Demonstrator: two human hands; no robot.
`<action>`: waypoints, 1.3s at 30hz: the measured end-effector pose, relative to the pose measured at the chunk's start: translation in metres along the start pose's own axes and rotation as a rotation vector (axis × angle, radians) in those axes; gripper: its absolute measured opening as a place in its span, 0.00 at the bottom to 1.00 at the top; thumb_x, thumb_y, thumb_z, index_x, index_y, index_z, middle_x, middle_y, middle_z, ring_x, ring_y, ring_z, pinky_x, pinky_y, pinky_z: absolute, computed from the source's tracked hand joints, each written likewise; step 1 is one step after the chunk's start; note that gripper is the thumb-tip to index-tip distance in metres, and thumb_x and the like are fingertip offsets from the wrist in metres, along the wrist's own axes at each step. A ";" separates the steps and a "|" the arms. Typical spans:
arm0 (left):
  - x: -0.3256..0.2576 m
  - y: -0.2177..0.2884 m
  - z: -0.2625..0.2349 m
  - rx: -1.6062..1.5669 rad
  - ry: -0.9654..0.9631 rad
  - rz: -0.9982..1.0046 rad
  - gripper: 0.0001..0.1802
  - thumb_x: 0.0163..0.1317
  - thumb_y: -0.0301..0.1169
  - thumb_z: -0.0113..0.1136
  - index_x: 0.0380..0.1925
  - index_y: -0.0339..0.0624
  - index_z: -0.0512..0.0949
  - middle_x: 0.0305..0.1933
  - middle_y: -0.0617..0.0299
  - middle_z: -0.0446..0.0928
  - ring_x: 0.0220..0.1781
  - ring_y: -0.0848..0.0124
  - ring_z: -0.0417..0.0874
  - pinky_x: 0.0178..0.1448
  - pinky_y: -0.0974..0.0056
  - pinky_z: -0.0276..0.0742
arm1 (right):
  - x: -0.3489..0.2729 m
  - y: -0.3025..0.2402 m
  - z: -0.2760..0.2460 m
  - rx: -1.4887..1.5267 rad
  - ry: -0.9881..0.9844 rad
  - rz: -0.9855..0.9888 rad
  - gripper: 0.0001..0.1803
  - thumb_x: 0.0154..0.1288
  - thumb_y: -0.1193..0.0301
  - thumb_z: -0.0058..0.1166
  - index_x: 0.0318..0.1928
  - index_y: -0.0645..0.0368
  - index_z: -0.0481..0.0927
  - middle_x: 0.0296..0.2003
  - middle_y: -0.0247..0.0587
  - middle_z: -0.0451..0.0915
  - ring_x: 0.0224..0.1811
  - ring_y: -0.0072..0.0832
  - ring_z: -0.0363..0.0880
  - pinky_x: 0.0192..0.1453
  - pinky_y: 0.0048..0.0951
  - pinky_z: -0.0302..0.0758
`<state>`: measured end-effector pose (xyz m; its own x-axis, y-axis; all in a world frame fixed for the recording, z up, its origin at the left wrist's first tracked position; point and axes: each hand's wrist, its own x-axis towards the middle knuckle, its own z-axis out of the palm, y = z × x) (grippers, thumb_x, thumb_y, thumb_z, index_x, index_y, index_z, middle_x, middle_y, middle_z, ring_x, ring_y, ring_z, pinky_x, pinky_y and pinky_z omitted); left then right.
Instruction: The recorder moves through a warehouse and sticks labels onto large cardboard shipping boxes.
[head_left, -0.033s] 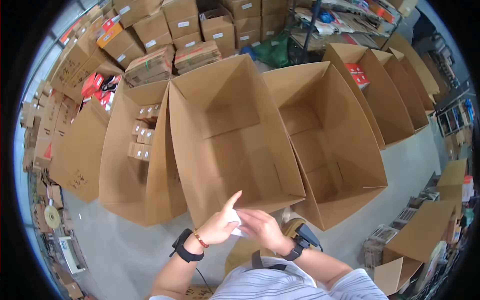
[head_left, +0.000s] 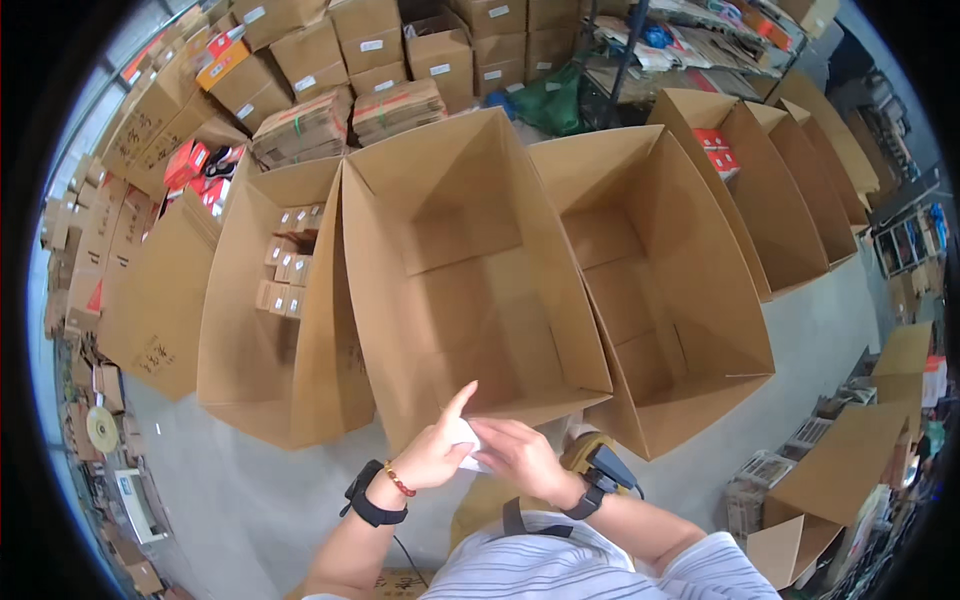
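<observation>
My left hand (head_left: 432, 455) and my right hand (head_left: 522, 455) meet at the near rim of a large open cardboard box (head_left: 400, 300), which is empty. Both hands pinch a small white item (head_left: 466, 436), perhaps a slip or label; most of it is hidden by my fingers. My left index finger points up over the box's front wall. A black watch and a red bead bracelet sit on my left wrist. My right wrist carries a black strapped device (head_left: 605, 470).
To the left stands an open box (head_left: 240, 380) holding several small brown cartons (head_left: 283, 272). On the right is another empty open box (head_left: 700, 260), with more open boxes behind it, one holding red packs (head_left: 714, 148). Stacked sealed cartons (head_left: 380, 50) fill the back. The floor is grey concrete.
</observation>
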<state>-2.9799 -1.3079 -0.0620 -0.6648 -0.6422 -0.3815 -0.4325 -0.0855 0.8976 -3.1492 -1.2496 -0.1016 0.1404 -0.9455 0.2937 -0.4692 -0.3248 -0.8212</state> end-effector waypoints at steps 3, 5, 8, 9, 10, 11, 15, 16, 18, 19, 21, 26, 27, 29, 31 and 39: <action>-0.039 -0.016 -0.022 -0.024 0.185 -0.034 0.42 0.53 0.18 0.51 0.67 0.45 0.46 0.39 0.57 0.72 0.39 0.70 0.74 0.49 0.65 0.71 | 0.012 -0.021 0.034 0.158 -0.203 0.086 0.21 0.54 0.72 0.58 0.50 0.62 0.74 0.41 0.47 0.78 0.40 0.40 0.79 0.42 0.34 0.77; -0.059 -0.018 -0.031 -0.037 0.239 -0.024 0.42 0.53 0.18 0.51 0.67 0.47 0.46 0.41 0.52 0.73 0.41 0.64 0.76 0.50 0.63 0.71 | 0.021 -0.033 0.051 0.234 -0.268 0.135 0.21 0.55 0.72 0.58 0.51 0.61 0.74 0.40 0.47 0.78 0.38 0.40 0.79 0.41 0.34 0.77; -0.068 -0.012 -0.045 -0.068 0.276 -0.030 0.44 0.52 0.17 0.53 0.67 0.49 0.44 0.41 0.49 0.75 0.42 0.59 0.77 0.50 0.61 0.72 | 0.030 -0.041 0.057 0.355 -0.305 0.178 0.21 0.56 0.72 0.56 0.52 0.60 0.73 0.38 0.49 0.78 0.34 0.39 0.80 0.36 0.32 0.77; -0.064 -0.005 -0.047 -0.042 0.244 0.013 0.45 0.52 0.17 0.53 0.68 0.49 0.43 0.41 0.49 0.75 0.42 0.60 0.78 0.50 0.61 0.72 | 0.033 -0.038 0.050 0.350 -0.296 0.153 0.21 0.56 0.72 0.56 0.52 0.60 0.74 0.38 0.49 0.78 0.34 0.39 0.80 0.36 0.32 0.77; -0.060 -0.001 -0.048 -0.013 0.200 0.056 0.46 0.52 0.17 0.53 0.68 0.50 0.42 0.41 0.50 0.75 0.42 0.61 0.78 0.50 0.61 0.72 | 0.035 -0.035 0.042 0.345 -0.278 0.135 0.20 0.57 0.72 0.56 0.51 0.61 0.74 0.38 0.49 0.78 0.33 0.39 0.80 0.36 0.32 0.77; -0.050 0.003 -0.047 -0.033 0.171 0.045 0.47 0.52 0.16 0.52 0.68 0.51 0.39 0.39 0.50 0.76 0.41 0.59 0.78 0.50 0.60 0.72 | 0.038 -0.031 0.031 0.322 -0.296 0.167 0.18 0.56 0.72 0.56 0.49 0.61 0.76 0.38 0.48 0.78 0.36 0.40 0.79 0.40 0.33 0.76; 0.007 0.024 -0.042 0.103 0.001 0.162 0.48 0.52 0.15 0.49 0.68 0.52 0.36 0.33 0.49 0.77 0.37 0.54 0.79 0.47 0.58 0.74 | 0.039 -0.020 -0.017 0.087 -0.054 0.099 0.14 0.53 0.70 0.59 0.41 0.61 0.80 0.38 0.46 0.78 0.40 0.39 0.77 0.44 0.34 0.73; 0.022 0.031 -0.035 0.093 -0.077 0.160 0.48 0.53 0.16 0.49 0.68 0.52 0.34 0.29 0.47 0.76 0.35 0.53 0.79 0.46 0.60 0.74 | 0.038 -0.019 -0.029 0.007 -0.003 0.073 0.14 0.50 0.69 0.61 0.39 0.60 0.80 0.35 0.43 0.79 0.36 0.38 0.77 0.40 0.33 0.74; 0.053 0.052 -0.019 0.201 -0.255 0.148 0.49 0.52 0.16 0.48 0.68 0.53 0.31 0.26 0.44 0.75 0.32 0.52 0.79 0.43 0.69 0.73 | 0.030 -0.020 -0.056 -0.077 0.075 0.135 0.12 0.49 0.69 0.62 0.35 0.60 0.81 0.30 0.40 0.79 0.31 0.37 0.77 0.35 0.32 0.74; 0.066 0.057 -0.009 0.202 -0.285 0.170 0.49 0.52 0.16 0.48 0.68 0.53 0.31 0.26 0.44 0.75 0.32 0.52 0.79 0.43 0.69 0.73 | 0.025 -0.017 -0.068 -0.103 0.097 0.152 0.12 0.49 0.69 0.62 0.35 0.60 0.81 0.30 0.40 0.79 0.31 0.37 0.77 0.35 0.32 0.74; 0.086 0.065 0.009 0.266 -0.390 0.363 0.50 0.50 0.14 0.46 0.66 0.55 0.29 0.24 0.42 0.74 0.28 0.51 0.79 0.26 0.67 0.67 | 0.016 -0.011 -0.089 -0.136 0.112 0.259 0.10 0.48 0.70 0.63 0.32 0.59 0.81 0.26 0.39 0.78 0.28 0.36 0.77 0.32 0.32 0.74; 0.108 0.088 0.023 0.379 -0.449 0.362 0.52 0.47 0.12 0.43 0.67 0.58 0.28 0.23 0.42 0.74 0.27 0.50 0.78 0.27 0.54 0.68 | 0.015 0.004 -0.123 -0.123 0.074 0.210 0.05 0.49 0.76 0.59 0.30 0.60 0.80 0.25 0.42 0.77 0.28 0.39 0.77 0.32 0.33 0.74; 0.112 0.092 0.023 0.356 -0.445 0.378 0.53 0.47 0.12 0.44 0.66 0.58 0.27 0.23 0.42 0.74 0.26 0.50 0.78 0.27 0.54 0.68 | 0.019 0.010 -0.128 -0.105 0.101 0.250 0.05 0.50 0.76 0.58 0.30 0.60 0.80 0.25 0.43 0.77 0.27 0.39 0.76 0.32 0.32 0.73; 0.123 0.099 0.018 0.347 -0.437 0.384 0.54 0.46 0.12 0.44 0.66 0.58 0.26 0.23 0.43 0.74 0.26 0.50 0.78 0.27 0.54 0.68 | 0.029 0.026 -0.141 0.037 0.222 0.283 0.05 0.53 0.77 0.56 0.32 0.62 0.79 0.23 0.43 0.75 0.24 0.38 0.74 0.30 0.31 0.72; 0.141 0.104 0.008 0.329 -0.323 0.370 0.48 0.48 0.12 0.43 0.67 0.58 0.38 0.37 0.44 0.76 0.40 0.51 0.78 0.43 0.57 0.71 | 0.030 0.052 -0.173 0.422 0.337 0.582 0.06 0.62 0.73 0.51 0.35 0.63 0.77 0.22 0.37 0.75 0.23 0.25 0.73 0.28 0.25 0.70; 0.215 0.062 -0.001 0.357 -0.065 0.003 0.21 0.51 0.14 0.49 0.45 0.44 0.78 0.43 0.49 0.79 0.45 0.60 0.80 0.50 0.65 0.74 | 0.032 0.126 -0.316 1.153 0.481 0.514 0.09 0.62 0.75 0.46 0.39 0.68 0.75 0.33 0.40 0.78 0.30 0.28 0.77 0.40 0.24 0.74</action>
<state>-3.1494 -1.4520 -0.0879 -0.6987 -0.5912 -0.4027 -0.6085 0.1952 0.7692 -3.4794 -1.3133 -0.0409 -0.2565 -0.9405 -0.2230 0.6507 0.0026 -0.7593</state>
